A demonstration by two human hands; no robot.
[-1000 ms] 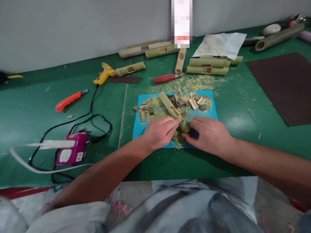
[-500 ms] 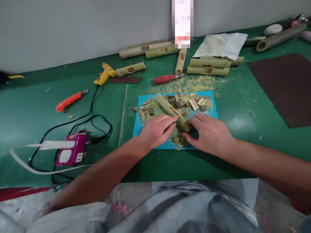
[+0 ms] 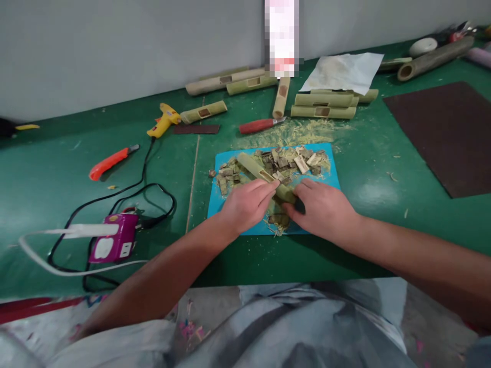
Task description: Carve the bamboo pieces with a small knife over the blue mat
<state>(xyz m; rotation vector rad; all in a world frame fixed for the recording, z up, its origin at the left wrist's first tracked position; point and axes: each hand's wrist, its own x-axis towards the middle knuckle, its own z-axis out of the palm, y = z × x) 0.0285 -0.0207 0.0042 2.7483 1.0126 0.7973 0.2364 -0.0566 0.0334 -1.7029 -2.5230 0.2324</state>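
Observation:
A green bamboo tube (image 3: pixel 252 165) with a rectangular slot cut in its side lies slanted over a blue mat (image 3: pixel 330 164). My right hand (image 3: pixel 324 207) is closed around its near end, thumb on the near side. At the slot's lower edge, the fingertips of my left hand (image 3: pixel 248 205) are pressed together against the tube; what they pinch, if anything, is hidden. Around the tube, the mat carries loose bamboo chips (image 3: pixel 282 162) and pale shavings. Just beyond the mat lies a red-handled carving knife (image 3: pixel 261 125).
Several slotted bamboo tubes (image 3: pixel 322 112) lie along the back, some under white paper (image 3: pixel 341 72). To the left are a yellow glue gun (image 3: pixel 164 121), an orange utility knife (image 3: pixel 111 162) and a purple power adapter (image 3: pixel 121 237) with cords. A dark brown sheet (image 3: pixel 445 135) lies right.
The view has shifted slightly to the right. The bamboo tube has tipped a little further left, its far end lower. Both hands stay on it.

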